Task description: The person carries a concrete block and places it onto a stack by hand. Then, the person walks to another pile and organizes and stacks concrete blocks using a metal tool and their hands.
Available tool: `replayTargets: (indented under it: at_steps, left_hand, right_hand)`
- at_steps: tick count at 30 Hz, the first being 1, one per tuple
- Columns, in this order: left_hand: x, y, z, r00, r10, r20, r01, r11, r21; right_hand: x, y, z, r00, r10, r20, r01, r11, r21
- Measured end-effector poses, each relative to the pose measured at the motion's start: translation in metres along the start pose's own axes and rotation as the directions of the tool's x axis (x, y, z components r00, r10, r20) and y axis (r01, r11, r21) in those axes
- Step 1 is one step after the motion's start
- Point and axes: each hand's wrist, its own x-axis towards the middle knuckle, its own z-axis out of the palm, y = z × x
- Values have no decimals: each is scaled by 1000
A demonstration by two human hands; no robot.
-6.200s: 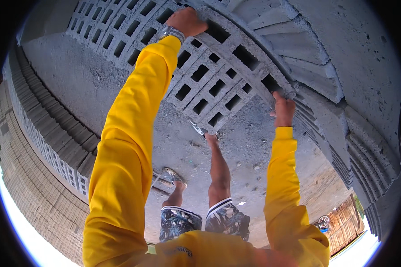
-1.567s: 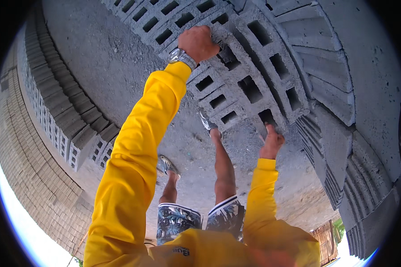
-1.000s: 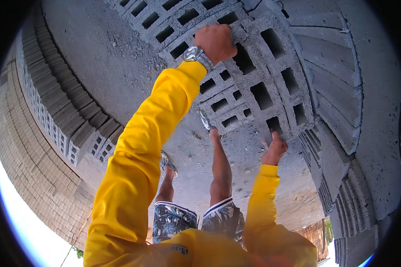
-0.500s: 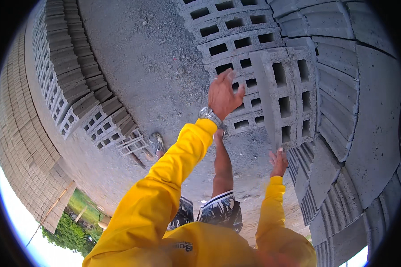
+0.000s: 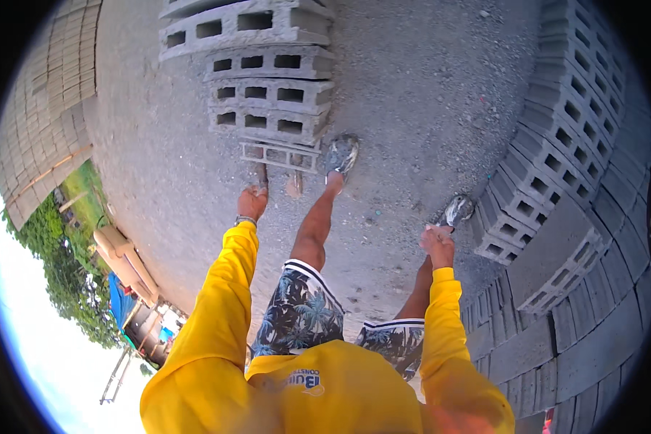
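Observation:
My left hand (image 5: 252,202) hangs at the end of my outstretched left arm, fingers loosely bent, with no object seen in it. Just beyond it is the end of a wooden pole (image 5: 260,173), by a hollow concrete block (image 5: 278,155) at the near end of a low stack (image 5: 269,108). I cannot tell any touch between hand and pole. On the right, my right hand (image 5: 439,244) is in front of my right shoe, fingers loosely bent and nothing visible in them. A tilted concrete block (image 5: 557,253) lies on the blocks farther right.
Along the right runs a long stack of hollow blocks (image 5: 557,155). Gravel ground (image 5: 419,87) lies between the stacks. My left shoe (image 5: 342,153) is beside the left stack's near end. A second pole end (image 5: 294,185) sticks out there. A block wall (image 5: 43,108) stands far left.
The view has turned left, so the left stack is now ahead. Both hands have come away from the block stack on the right, where the tilted block now lies lower.

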Motion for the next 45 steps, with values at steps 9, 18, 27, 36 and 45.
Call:
replayTargets:
  at_steps: [9,18,27,36,45]
  left_hand:
    - [196,-60,-126,973,-67,-219,58,997,-45]
    - [307,-54,-98,996,-11,-86,12,1000,1]
    - [167,-17,-68,961,36,-275,-27,999,36]
    - [-28,148,-42,953,290,-84,-268,940,210]
    - [-213,443,89,545,832,101,-810,491,320]
  right_hand:
    - [88,-116,333,899,-406,162,431,762,-482]
    - [126,-136,431,971,-238,-32,206,895,-395]
    - [84,-112,312,965,-226,-133,170,925,-341]
    - [-30,-5,85,953,-74,-294,32,989,-144]
    - [-100,100,-126,766,181,-617,249,801,545]
